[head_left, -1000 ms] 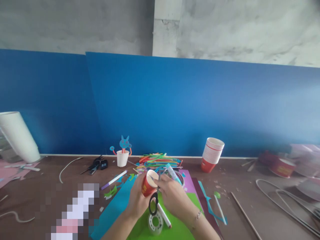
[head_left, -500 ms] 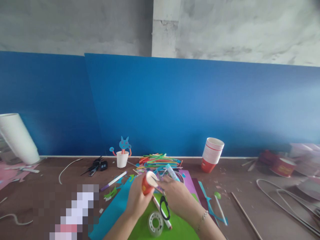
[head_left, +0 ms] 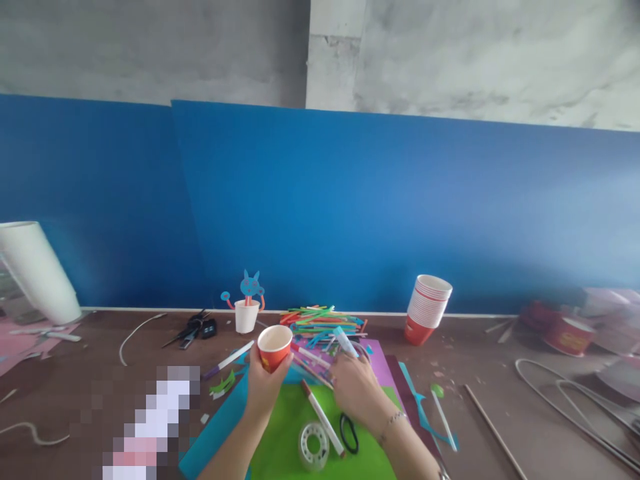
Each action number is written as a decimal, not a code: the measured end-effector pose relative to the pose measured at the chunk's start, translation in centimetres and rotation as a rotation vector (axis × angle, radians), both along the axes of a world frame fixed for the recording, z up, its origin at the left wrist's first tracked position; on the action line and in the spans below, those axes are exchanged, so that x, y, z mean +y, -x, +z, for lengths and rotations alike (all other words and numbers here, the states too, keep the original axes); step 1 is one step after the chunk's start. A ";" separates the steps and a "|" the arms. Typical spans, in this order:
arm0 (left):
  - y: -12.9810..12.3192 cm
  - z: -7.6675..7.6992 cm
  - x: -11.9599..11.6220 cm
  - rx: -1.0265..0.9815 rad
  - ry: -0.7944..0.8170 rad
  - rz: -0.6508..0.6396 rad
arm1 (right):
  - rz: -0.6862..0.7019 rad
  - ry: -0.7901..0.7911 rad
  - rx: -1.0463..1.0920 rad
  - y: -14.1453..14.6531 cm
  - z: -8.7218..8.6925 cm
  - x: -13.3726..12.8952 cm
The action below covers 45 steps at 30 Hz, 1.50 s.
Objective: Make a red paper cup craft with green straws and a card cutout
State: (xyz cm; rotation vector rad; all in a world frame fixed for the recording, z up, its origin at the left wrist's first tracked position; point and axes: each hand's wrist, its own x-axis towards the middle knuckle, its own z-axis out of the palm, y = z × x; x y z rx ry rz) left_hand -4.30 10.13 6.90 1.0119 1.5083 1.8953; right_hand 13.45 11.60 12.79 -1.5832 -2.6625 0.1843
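My left hand (head_left: 263,387) is wrapped around a red paper cup (head_left: 275,353) with a white inside, holding it nearly upright above the paper. Over to the right, my right hand (head_left: 357,383) is low over the sheets with its fingers curled. A black handle loop of scissors (head_left: 349,433) shows just below that hand; their blades are hidden or blurred. Beneath lie a green sheet (head_left: 280,433) and a blue sheet (head_left: 213,443). A tape roll (head_left: 301,447) and a marker (head_left: 324,419) rest on the green one. A glue stick (head_left: 345,341) lies just beyond my right fingers.
A white cup with a blue paper creature (head_left: 247,316) stands at the back, beside a pile of coloured sticks (head_left: 320,323). Stacked paper cups (head_left: 427,310) stand to the right. Keys (head_left: 200,328), a white roll (head_left: 40,273), a wooden stick (head_left: 493,427) and a cable (head_left: 560,393) lie around.
My left hand has brought the cup left and turned it from tilted to nearly upright. The right hand has drawn away from the cup, and the scissors' handle has shifted right and nearer.
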 end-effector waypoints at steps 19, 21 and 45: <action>0.1 0.3 -0.3 -0.109 0.048 -0.037 | -0.048 0.467 0.984 -0.6 1.3 0.8; 0.1 0.3 -0.3 -0.099 0.056 -0.061 | 0.102 0.502 1.148 -0.6 2.7 -0.2; 0.4 0.1 -0.5 -0.114 0.052 -0.101 | 0.059 0.464 0.517 -0.9 4.8 -2.6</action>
